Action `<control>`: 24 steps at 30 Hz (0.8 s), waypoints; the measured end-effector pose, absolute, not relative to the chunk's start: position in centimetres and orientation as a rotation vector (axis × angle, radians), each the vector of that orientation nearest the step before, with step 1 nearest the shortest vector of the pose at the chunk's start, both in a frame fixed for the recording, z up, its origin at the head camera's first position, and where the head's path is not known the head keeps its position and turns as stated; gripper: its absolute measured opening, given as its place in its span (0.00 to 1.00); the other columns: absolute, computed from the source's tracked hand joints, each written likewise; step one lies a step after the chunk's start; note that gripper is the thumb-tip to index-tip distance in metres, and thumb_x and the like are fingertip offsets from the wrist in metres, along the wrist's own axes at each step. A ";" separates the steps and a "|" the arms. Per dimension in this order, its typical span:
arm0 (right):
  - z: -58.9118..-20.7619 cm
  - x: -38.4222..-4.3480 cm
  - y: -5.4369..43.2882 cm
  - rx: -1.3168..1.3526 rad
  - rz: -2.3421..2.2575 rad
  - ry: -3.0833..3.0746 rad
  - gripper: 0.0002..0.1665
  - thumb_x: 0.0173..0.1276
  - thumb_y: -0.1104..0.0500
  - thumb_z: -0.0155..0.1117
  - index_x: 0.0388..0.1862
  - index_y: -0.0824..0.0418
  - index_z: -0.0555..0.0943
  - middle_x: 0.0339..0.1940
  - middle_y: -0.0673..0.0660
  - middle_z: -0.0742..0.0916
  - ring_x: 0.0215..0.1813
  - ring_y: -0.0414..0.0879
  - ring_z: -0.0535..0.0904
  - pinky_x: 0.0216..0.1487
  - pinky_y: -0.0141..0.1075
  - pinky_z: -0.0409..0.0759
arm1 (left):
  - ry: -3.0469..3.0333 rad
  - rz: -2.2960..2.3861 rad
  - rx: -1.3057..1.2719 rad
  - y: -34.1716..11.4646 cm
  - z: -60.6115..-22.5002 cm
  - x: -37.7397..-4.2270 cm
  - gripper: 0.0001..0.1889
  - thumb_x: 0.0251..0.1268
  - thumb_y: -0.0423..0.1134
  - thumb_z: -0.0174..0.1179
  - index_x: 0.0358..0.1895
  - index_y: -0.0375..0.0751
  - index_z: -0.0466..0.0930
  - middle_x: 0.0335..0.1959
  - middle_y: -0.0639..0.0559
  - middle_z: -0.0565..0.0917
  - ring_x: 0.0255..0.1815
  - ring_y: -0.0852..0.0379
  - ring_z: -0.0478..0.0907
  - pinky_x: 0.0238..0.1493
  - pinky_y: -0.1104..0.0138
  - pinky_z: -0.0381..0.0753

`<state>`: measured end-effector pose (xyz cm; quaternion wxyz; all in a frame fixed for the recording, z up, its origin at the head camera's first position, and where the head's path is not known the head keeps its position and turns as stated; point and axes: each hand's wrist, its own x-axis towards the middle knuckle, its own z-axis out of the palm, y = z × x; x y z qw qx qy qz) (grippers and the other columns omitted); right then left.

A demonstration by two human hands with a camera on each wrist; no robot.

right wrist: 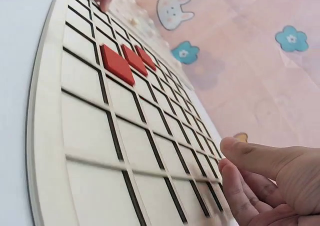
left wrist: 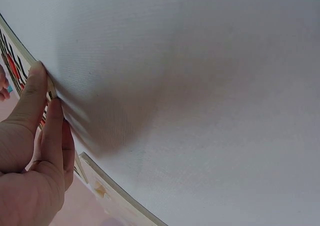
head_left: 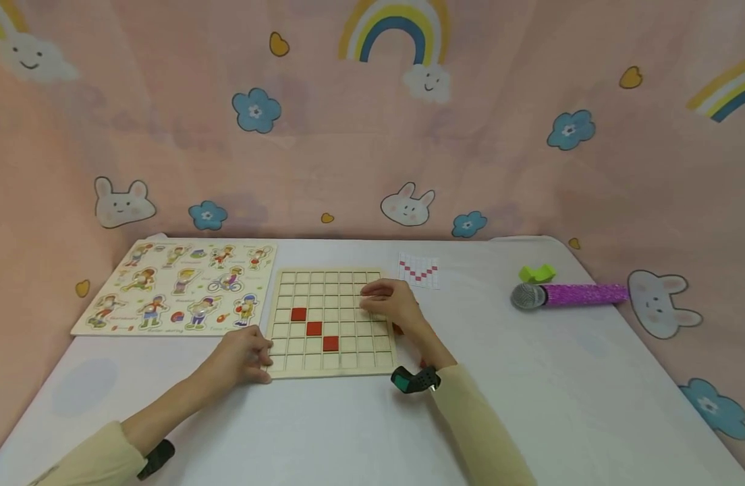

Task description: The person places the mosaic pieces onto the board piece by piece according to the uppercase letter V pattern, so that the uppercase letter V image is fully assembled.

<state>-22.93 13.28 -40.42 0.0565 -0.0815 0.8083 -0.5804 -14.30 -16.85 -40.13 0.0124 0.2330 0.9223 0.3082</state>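
Note:
A pale wooden grid board (head_left: 299, 364) lies on the white table, with three red square tiles (right wrist: 116, 65) set in a diagonal row of its cells. My left hand (head_left: 241, 354) pinches the board's left edge near the front corner, thumb and fingers along the rim in the left wrist view. Over the board's right side is my right hand (head_left: 393, 304), fingers relaxed and pointing left, thumb close to the index fingertip. Nothing shows between them in the right wrist view. More red pieces (head_left: 398, 329) peek out beside the right wrist, mostly hidden by it.
A picture puzzle board (head_left: 184, 324) with several figures lies at the back left. Behind the grid is a small card (head_left: 418, 271) with a red V pattern. To the right are a purple microphone (head_left: 582, 294) and a bright green piece (head_left: 537, 273). A pink printed curtain (head_left: 324, 155) hangs behind.

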 end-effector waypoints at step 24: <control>-40.9 -26.0 24.1 -0.384 -1.279 2.503 0.18 0.60 0.67 0.68 0.51 0.63 0.82 0.46 0.58 0.84 0.39 0.49 0.74 0.38 0.32 0.74 | 2.851 1.012 0.702 -16.9 -40.2 -14.2 0.15 0.33 0.32 0.78 0.18 0.45 0.77 0.34 0.53 0.79 0.46 0.43 0.80 0.36 0.68 0.73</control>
